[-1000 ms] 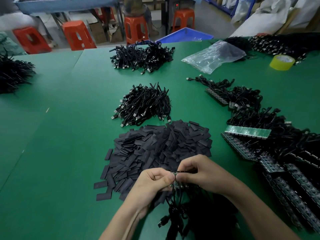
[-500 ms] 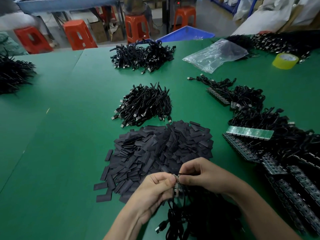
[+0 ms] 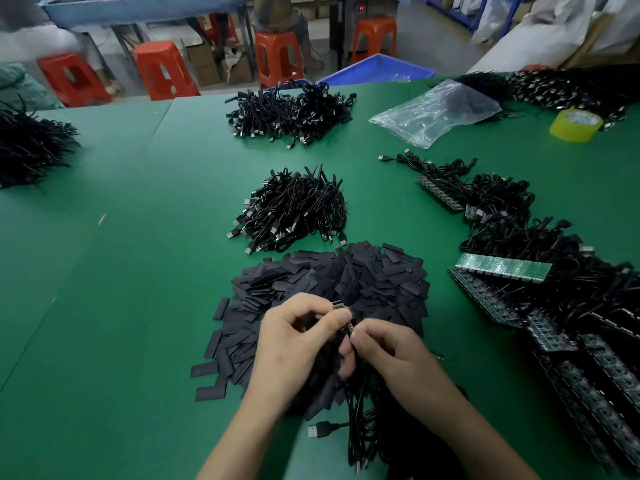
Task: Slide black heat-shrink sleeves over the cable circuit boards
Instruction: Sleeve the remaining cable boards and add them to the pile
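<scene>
Black heat-shrink sleeves (image 3: 363, 275) lie heaped on the green bench (image 3: 138, 271), and just above them the left hand (image 3: 294, 344) and right hand (image 3: 388, 355) both pinch a small circuit board (image 3: 343, 315) whose cable (image 3: 356, 410) trails toward the person.

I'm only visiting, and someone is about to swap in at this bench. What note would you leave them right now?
Left hand: fingers pinch the top of a small circuit board.
Right hand: fingers pinch the board's lower end. Its cable hangs down toward the table edge.
Loose black sleeves lie heaped just beyond the hands. Board strips with cables lie to the right.
Done: cannot tell whether a sleeve is on this board yet.
Left: sleeve this board, then likely the many boards on the right.
</scene>
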